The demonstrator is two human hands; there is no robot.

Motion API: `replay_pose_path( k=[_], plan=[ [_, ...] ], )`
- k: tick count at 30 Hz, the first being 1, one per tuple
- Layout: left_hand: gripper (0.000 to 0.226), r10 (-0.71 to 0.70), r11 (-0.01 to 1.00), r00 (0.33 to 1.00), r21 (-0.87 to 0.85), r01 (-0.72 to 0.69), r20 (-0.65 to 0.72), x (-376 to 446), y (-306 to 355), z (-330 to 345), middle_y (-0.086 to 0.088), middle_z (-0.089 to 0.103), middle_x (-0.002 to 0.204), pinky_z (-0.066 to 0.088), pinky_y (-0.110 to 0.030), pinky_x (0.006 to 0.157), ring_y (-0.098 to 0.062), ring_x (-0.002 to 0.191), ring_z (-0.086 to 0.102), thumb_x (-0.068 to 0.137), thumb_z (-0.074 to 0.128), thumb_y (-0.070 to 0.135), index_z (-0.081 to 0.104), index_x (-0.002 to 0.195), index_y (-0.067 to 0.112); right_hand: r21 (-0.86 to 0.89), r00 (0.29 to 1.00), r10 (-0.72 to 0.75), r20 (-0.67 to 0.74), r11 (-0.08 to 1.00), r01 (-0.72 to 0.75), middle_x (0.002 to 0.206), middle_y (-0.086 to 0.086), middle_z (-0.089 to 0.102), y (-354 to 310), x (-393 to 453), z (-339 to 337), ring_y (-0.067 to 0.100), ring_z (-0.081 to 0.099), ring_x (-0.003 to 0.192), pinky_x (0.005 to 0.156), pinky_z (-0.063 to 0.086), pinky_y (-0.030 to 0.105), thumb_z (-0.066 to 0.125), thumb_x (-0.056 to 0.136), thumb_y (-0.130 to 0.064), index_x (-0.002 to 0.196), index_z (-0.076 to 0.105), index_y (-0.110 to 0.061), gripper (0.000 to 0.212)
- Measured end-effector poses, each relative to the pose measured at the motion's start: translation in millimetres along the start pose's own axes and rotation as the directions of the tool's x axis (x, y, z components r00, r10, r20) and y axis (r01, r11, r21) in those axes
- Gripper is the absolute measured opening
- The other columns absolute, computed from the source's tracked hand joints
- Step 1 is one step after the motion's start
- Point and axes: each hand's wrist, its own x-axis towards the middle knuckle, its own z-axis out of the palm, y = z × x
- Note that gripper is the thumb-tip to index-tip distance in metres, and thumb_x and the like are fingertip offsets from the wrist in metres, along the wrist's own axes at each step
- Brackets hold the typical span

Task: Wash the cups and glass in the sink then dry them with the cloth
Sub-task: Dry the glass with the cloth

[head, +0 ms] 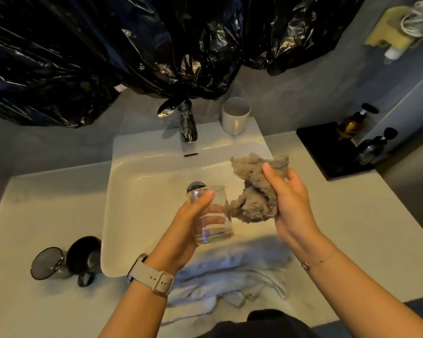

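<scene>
two dark cups [66, 261] are seen lying on their sides on the counter [34, 215] at the far left, touching each other, their mouths turned toward the camera and one handle [85, 279] resting on the counter. just right of them the white sink [137, 181] is set into the counter, with a chrome tap [186, 123] at its back edge and a drain [196, 185] in the basin. the glass [211, 213] is held above the basin, tilted, by the left hand [188, 230]; its fingers are curled round the far side of the glass and the thumb is pressed along the near side up to the rim. a watch [152, 276] is worn on the left wrist. a pale towel [230, 276] is spread over the sink's near edge, below the hands. a white mug [236, 115] is stood upright on the sink's back ledge, right of the tap. the grey cloth [254, 189] is bunched in the right hand [291, 203], pinched between thumb and curled fingers, its lower end touching the side of the glass. at the far right two pump bottles [362, 135] are stood on a black tray [327, 152].
</scene>
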Motion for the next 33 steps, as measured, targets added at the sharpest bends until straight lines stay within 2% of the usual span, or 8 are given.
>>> replay_pose_path(
  k=[5, 9, 14, 17, 20, 24, 28, 33],
  plan=[
    [0.050, -0.140, 0.890, 0.986, -0.424, 0.166, 0.092, 1, -5, 5, -0.019, 0.067, 0.116, 0.060, -0.052, 0.080, -0.037, 0.101, 0.066, 0.074, 0.069, 0.036, 0.069, 0.116, 0.009, -0.205, 0.959, -0.134, 0.248, 0.961, 0.188, 0.099, -0.005, 0.070, 19, -37, -9, 0.011, 0.068, 0.092, 0.067, 0.056, 0.024, 0.079, 0.074, -0.022, 0.099, 0.064, -0.019, 0.029],
    [0.061, -0.073, 0.935, 0.996, -0.345, 0.086, 0.050, 3, -12, 14, -0.020, 0.069, 0.115, 0.052, -0.048, 0.099, -0.033, 0.102, 0.069, 0.082, 0.057, 0.057, 0.073, 0.111, 0.006, -0.344, 0.864, -0.195, 0.464, 0.859, 0.379, 0.121, -0.006, 0.054, 39, -51, -7, 0.017, 0.053, 0.119, 0.094, 0.047, 0.022, 0.060, 0.078, -0.038, 0.107, 0.064, -0.032, 0.030],
    [0.056, 0.051, 0.978, 0.997, -0.201, -0.062, -0.064, 5, -15, 24, -0.017, 0.074, 0.109, 0.060, -0.039, 0.076, -0.028, 0.095, 0.073, 0.079, 0.057, 0.059, 0.075, 0.108, 0.014, -0.436, 0.805, -0.308, 0.506, 0.714, 0.548, 0.120, -0.007, 0.049, 34, -33, 6, 0.018, 0.049, 0.120, 0.100, 0.041, 0.023, 0.063, 0.083, -0.016, 0.106, 0.064, -0.030, 0.027],
    [0.050, 0.086, 0.974, 0.990, -0.199, -0.107, -0.111, 7, -18, 27, -0.016, 0.075, 0.107, 0.059, -0.038, 0.073, -0.027, 0.092, 0.074, 0.084, 0.057, 0.055, 0.075, 0.110, 0.016, -0.417, 0.843, -0.308, 0.441, 0.762, 0.496, 0.112, 0.004, 0.057, 32, -17, 14, 0.012, 0.056, 0.111, 0.094, 0.042, 0.016, 0.064, 0.083, 0.006, 0.104, 0.066, -0.017, 0.031],
    [0.058, 0.101, 0.965, 0.973, -0.219, -0.146, -0.206, 15, -16, 13, -0.012, 0.075, 0.098, 0.059, -0.034, 0.066, -0.025, 0.082, 0.073, 0.073, 0.067, 0.062, 0.076, 0.102, 0.013, -0.452, 0.818, -0.324, 0.476, 0.708, 0.543, 0.114, -0.002, 0.056, 47, -30, 8, 0.011, 0.056, 0.112, 0.094, 0.042, 0.016, 0.062, 0.079, -0.001, 0.105, 0.067, -0.019, 0.032],
    [0.096, 0.113, 0.966, 0.949, -0.192, -0.174, -0.294, 18, -18, 9, -0.021, 0.071, 0.111, 0.056, -0.047, 0.088, -0.034, 0.102, 0.070, 0.054, 0.081, 0.072, 0.065, 0.122, 0.005, -0.491, 0.705, -0.373, 0.604, 0.523, 0.697, 0.118, -0.012, 0.052, 52, -36, 13, 0.013, 0.048, 0.116, 0.098, 0.037, 0.017, 0.061, 0.072, -0.008, 0.106, 0.068, -0.020, 0.037],
    [0.058, 0.128, 0.963, 0.952, -0.194, -0.186, -0.278, 15, -19, 18, -0.014, 0.073, 0.113, 0.054, -0.048, 0.089, -0.031, 0.105, 0.071, 0.080, 0.066, 0.055, 0.066, 0.123, 0.016, -0.485, 0.800, -0.342, 0.493, 0.655, 0.579, 0.116, -0.005, 0.056, 43, -11, 25, 0.014, 0.051, 0.117, 0.101, 0.040, 0.021, 0.064, 0.078, -0.001, 0.106, 0.068, -0.018, 0.033],
    [0.087, 0.112, 0.953, 0.916, -0.218, -0.208, -0.385, 20, -24, 10, -0.021, 0.069, 0.111, 0.047, -0.056, 0.100, -0.037, 0.106, 0.065, 0.062, 0.080, 0.066, 0.064, 0.122, 0.006, -0.523, 0.752, -0.346, 0.561, 0.556, 0.646, 0.119, -0.008, 0.055, 62, -38, 4, 0.013, 0.049, 0.116, 0.099, 0.038, 0.018, 0.061, 0.075, -0.004, 0.106, 0.069, -0.015, 0.033]
  ],
)
